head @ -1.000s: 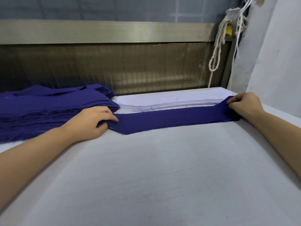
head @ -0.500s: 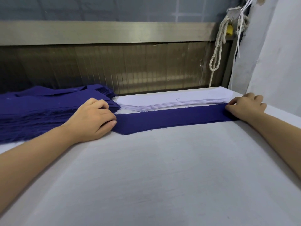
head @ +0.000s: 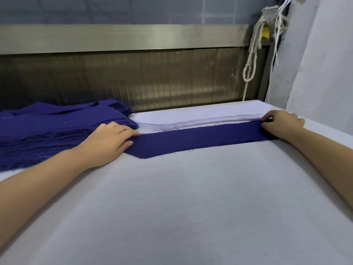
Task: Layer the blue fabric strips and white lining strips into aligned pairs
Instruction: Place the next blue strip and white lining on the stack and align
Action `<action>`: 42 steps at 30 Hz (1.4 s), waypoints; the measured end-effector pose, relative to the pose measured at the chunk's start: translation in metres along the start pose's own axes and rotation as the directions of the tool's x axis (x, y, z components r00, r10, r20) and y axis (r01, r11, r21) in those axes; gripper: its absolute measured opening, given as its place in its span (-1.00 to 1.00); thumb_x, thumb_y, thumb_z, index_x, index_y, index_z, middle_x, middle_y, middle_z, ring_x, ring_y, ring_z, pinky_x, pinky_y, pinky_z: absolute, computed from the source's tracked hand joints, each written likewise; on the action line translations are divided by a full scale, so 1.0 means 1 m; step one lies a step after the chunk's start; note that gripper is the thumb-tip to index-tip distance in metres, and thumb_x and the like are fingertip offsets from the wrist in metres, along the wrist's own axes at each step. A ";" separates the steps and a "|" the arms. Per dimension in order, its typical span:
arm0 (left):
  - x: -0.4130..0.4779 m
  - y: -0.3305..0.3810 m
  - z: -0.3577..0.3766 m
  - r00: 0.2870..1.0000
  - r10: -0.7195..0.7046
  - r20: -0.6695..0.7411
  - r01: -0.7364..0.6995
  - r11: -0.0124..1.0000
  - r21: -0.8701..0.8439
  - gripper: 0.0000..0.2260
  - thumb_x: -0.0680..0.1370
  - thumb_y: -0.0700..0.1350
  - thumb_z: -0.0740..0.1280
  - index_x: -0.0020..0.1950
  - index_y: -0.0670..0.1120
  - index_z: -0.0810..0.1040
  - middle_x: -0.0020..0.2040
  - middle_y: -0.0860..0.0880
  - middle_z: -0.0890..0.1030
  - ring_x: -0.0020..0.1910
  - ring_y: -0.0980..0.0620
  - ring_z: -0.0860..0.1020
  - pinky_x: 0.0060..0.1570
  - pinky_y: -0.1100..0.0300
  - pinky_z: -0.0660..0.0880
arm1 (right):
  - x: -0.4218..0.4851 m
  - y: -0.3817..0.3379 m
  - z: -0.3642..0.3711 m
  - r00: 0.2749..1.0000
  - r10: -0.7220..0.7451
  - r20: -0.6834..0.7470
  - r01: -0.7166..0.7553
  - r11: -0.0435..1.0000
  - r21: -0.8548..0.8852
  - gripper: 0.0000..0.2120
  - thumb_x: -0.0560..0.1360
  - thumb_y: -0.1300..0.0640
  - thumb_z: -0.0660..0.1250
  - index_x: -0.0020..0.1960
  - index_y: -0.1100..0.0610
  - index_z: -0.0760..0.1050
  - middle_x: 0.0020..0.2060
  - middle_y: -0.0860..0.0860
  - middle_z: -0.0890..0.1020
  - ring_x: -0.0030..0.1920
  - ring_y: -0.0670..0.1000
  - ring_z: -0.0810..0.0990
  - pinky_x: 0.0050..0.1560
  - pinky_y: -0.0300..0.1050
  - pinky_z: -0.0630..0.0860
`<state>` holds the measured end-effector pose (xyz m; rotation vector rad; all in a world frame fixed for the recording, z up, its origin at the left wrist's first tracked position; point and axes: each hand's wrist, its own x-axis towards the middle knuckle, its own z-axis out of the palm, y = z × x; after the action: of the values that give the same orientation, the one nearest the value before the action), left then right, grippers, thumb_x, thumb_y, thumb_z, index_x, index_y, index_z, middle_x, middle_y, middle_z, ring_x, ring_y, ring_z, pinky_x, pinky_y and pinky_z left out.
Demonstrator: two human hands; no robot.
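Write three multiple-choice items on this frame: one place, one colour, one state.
1. The white lining stack lies: A) behind the single blue strip B) on top of it C) at the near table edge.
2. The hanging rope is: A) blue B) off-white C) red.
3. The left hand: A) lifts the strip B) presses flat on the strip's end C) is out of view.
Key: 1A, it sits beyond the strip's far edge; 2B, the cord is pale; 3B, straight fingers lie on the cloth.

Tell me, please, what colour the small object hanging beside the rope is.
The small object beside the rope is yellow; the head view shows it.
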<state>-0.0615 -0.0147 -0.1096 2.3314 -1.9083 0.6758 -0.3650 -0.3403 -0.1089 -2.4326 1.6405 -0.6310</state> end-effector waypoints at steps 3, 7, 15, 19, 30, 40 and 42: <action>0.003 0.001 0.001 0.998 -0.025 0.056 0.024 0.999 0.036 -0.63 0.63 0.01 0.07 0.45 0.10 0.27 0.31 0.15 0.47 0.15 0.05 0.39 -0.05 0.19 0.20 | -0.001 -0.002 -0.002 0.998 -0.055 0.001 0.055 0.995 0.086 -0.77 0.46 0.26 0.24 -0.01 -0.03 0.50 0.09 0.08 0.57 0.18 0.18 0.45 0.22 0.05 0.26; 0.007 0.002 -0.001 0.986 -0.102 0.135 0.101 0.995 0.020 -0.62 0.63 0.02 0.09 0.46 0.10 0.22 0.31 0.11 0.44 0.20 0.03 0.33 0.06 0.17 0.21 | -0.004 -0.003 -0.004 0.990 -0.139 -0.021 0.140 0.974 0.177 -0.57 0.43 0.42 0.19 0.23 0.11 0.48 0.14 0.21 0.55 0.18 0.24 0.46 0.21 0.08 0.38; 0.008 0.006 -0.007 0.962 -0.182 0.203 0.234 0.934 -0.272 -0.58 0.59 -0.11 0.25 0.43 0.06 0.27 0.24 0.04 0.47 0.24 0.01 0.35 0.21 0.16 0.19 | -0.001 -0.004 -0.001 0.982 -0.169 -0.084 0.182 0.967 0.180 -0.60 0.50 0.42 0.21 0.32 0.28 0.43 0.26 0.26 0.50 0.27 0.26 0.43 0.27 -0.05 0.28; 0.007 0.011 -0.009 0.976 -0.204 0.074 0.215 0.874 -0.437 -0.62 0.56 -0.23 0.28 0.36 0.01 0.37 0.27 0.09 0.46 0.20 0.10 0.41 0.13 0.26 0.30 | -0.002 -0.003 -0.002 0.975 -0.182 -0.126 0.206 0.953 0.223 -0.69 0.47 0.46 0.18 0.07 0.26 0.61 0.10 0.22 0.61 0.14 0.25 0.51 0.12 -0.06 0.38; 0.010 -0.010 -0.026 0.786 -0.596 -0.167 0.187 0.486 -0.854 -0.70 0.53 -0.29 0.33 0.11 0.09 0.52 0.16 0.10 0.51 0.22 0.08 0.44 -0.03 0.32 0.49 | -0.008 -0.018 0.000 0.988 -0.012 -0.154 0.122 0.674 0.729 -0.63 0.46 0.42 0.18 -0.29 0.01 0.54 -0.22 0.04 0.58 -0.14 0.03 0.48 -0.27 -0.29 0.42; -0.029 -0.081 -0.059 0.617 -0.774 -0.139 0.386 0.452 -0.804 -0.75 0.54 -0.28 0.31 0.09 0.06 0.51 0.20 -0.04 0.51 0.16 -0.06 0.50 -0.03 0.00 0.56 | -0.024 -0.102 0.008 0.995 -0.086 -0.049 0.080 0.413 0.907 -0.75 0.50 0.41 0.24 -0.02 0.10 0.53 -0.19 -0.01 0.60 -0.04 0.09 0.51 -0.04 -0.04 0.47; -0.043 -0.098 -0.061 0.605 -0.783 -0.146 0.502 0.517 -0.693 -0.76 0.54 -0.28 0.31 0.14 -0.01 0.53 0.18 -0.05 0.53 0.19 -0.09 0.48 0.15 -0.03 0.47 | -0.029 -0.126 0.015 0.995 -0.102 0.001 0.040 0.393 0.919 -0.73 0.51 0.37 0.25 0.17 0.16 0.49 -0.02 0.07 0.58 0.02 0.10 0.52 0.04 0.01 0.46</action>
<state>0.0064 0.0671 -0.0479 1.9824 -0.7144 0.3763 -0.2602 -0.2658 -0.0863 -1.6018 0.7303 -1.0944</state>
